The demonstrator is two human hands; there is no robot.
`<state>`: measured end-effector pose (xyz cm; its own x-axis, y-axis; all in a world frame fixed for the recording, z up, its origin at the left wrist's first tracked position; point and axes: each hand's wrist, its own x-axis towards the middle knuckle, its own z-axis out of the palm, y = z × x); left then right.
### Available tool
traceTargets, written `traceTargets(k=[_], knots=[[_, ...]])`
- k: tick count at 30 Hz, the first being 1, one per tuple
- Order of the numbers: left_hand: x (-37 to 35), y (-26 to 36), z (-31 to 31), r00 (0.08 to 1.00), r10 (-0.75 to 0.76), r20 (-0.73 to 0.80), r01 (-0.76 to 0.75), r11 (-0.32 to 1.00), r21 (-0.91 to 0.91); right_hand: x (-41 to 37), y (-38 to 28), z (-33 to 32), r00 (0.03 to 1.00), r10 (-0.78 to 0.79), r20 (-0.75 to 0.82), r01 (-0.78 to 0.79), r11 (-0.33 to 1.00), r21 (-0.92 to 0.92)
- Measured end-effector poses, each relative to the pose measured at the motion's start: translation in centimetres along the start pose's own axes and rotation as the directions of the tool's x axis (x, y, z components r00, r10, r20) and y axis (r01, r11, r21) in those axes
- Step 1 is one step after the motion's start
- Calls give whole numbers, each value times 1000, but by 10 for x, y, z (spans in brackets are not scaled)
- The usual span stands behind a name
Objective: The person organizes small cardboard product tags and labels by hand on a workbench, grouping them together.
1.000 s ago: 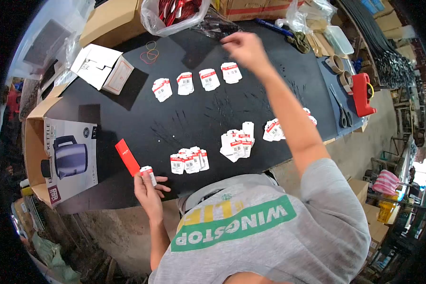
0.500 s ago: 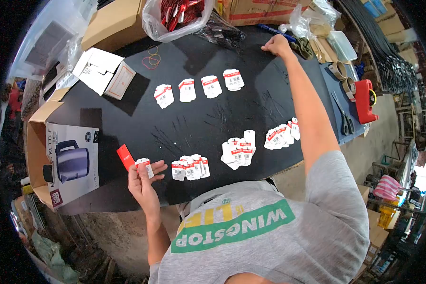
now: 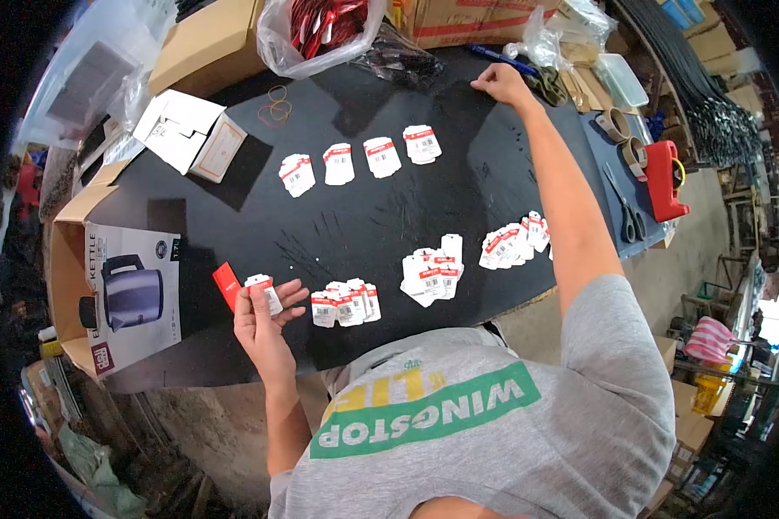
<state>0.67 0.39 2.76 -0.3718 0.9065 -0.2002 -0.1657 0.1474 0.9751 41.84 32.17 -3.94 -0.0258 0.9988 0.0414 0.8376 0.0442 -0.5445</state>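
Observation:
My left hand (image 3: 264, 327) is closed on white-and-red tags (image 3: 268, 297) over the near left of the table, and a longer red tag (image 3: 226, 285) sticks out beside them. Far across the table, my right hand (image 3: 500, 85) has thumb and fingers pinched together; anything between the fingertips is too small to make out. A blue pen-like object (image 3: 500, 58) lies just beyond it. Near me are fanned piles of tags, one (image 3: 346, 304) right of my left hand, another (image 3: 431, 273) mid-table and a third (image 3: 512, 242) by my right arm. Neater tag stacks (image 3: 382, 157) form a row farther back.
Left stand a kettle box (image 3: 138, 320) and a white carton (image 3: 177, 138). At the back is a plastic bag (image 3: 273, 48) of red items. Rubber bands (image 3: 277, 108) and thin black strands (image 3: 307, 251) lie on the black tabletop. Scissors (image 3: 629, 212) and a red tape dispenser (image 3: 664, 186) are right.
My right hand has shifted slightly left and down, still pinched. The left hand keeps its tags, which have tilted a little. The head view has shifted slightly.

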Motion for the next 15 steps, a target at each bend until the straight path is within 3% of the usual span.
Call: traceTargets(k=[8, 13, 14, 15], knots=[[0, -2, 0, 1000, -11, 8, 11, 999, -51, 2, 0, 15, 999, 43, -7, -43, 992, -119], [1, -1, 2, 999, -19, 36, 21, 997, -72, -1, 5, 22, 967, 29, -252, -36, 999, -21], [1, -1, 3, 999, -17, 35, 19, 997, -73, 2, 7, 21, 967, 27, -254, -34, 999, -21], [1, -1, 3, 999, -15, 38, 18, 997, -72, 3, 4, 15, 986, 86, -141, -87, 996, -1]])
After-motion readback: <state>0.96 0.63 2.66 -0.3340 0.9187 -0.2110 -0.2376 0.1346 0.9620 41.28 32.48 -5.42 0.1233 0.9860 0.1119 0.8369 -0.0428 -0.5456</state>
